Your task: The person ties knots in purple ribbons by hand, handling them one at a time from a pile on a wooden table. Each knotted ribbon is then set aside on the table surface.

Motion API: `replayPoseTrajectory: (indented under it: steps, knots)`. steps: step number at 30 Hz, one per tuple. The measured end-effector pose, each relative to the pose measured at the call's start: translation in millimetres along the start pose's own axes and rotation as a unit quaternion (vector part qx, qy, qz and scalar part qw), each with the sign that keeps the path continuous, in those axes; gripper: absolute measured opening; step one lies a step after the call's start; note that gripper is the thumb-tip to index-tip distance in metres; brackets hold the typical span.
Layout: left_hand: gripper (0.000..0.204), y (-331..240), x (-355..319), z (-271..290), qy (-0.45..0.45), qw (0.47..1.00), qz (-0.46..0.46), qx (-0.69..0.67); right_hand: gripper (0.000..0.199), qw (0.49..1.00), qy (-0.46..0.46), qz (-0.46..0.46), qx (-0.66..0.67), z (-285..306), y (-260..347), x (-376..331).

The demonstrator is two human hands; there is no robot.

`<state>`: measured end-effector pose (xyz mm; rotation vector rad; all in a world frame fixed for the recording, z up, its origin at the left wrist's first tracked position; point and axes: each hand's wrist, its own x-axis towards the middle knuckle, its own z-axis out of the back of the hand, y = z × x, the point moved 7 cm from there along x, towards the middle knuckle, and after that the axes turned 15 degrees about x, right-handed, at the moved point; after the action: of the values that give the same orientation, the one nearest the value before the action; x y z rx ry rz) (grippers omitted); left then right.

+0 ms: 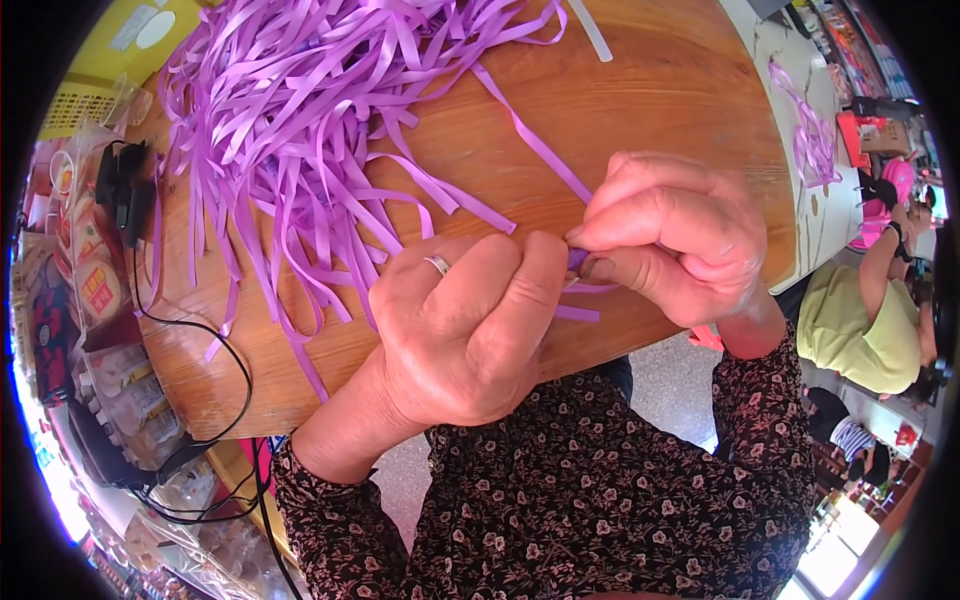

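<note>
While both hands meet over the near edge of the table (690,90), the right hand (675,235) is curled shut, thumb and forefinger pinching a short purple strip (578,260) where it shows between them, and the left hand (470,330), also closed, presses its thumb against the same piece; a ring (438,264) sits on one left finger. It looks to me like a folding or knotting step on a single ribbon, mid-way, and the next move would seem to call for a firm pinch and a small, careful twist, since the piece is tiny and mostly hidden by the fingers. One long ribbon (530,130) runs from the pinch up toward the big loose pile (300,110) of purple ribbons spread across the far left of the table; its stray ends lie close to the hands and could snag. A black cable (215,340) trails over the left edge, and another person in a yellow-green shirt (850,325) sits off to the right.
</note>
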<state>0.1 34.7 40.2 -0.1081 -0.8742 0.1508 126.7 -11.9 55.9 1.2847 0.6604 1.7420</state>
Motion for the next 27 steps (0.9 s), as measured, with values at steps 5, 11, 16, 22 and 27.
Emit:
replayPoseTrajectory:
  steps: [5,11,16,22,27]
  knots:
    - [0.045,1,-4,-5,-0.012,1.0,-0.017,0.013,0.014,0.994,0.017,-0.1,0.042,0,-15,-1]
    - [0.026,7,5,-15,0.07,0.996,0.055,-0.019,0.01,0.973,-0.03,-0.169,0.154,1,-37,-9]
    - [0.006,25,3,-19,0.035,0.971,0.185,-0.143,0.028,0.939,-0.064,-0.27,0.205,5,-47,-10]
    - [0.01,28,0,-19,0.002,0.965,0.18,-0.193,0.044,0.996,-0.021,-0.086,0.026,8,-26,1]
    - [0.012,34,-4,-25,0.055,0.948,0.23,-0.215,0.042,0.998,-0.039,-0.031,-0.038,8,-17,4]
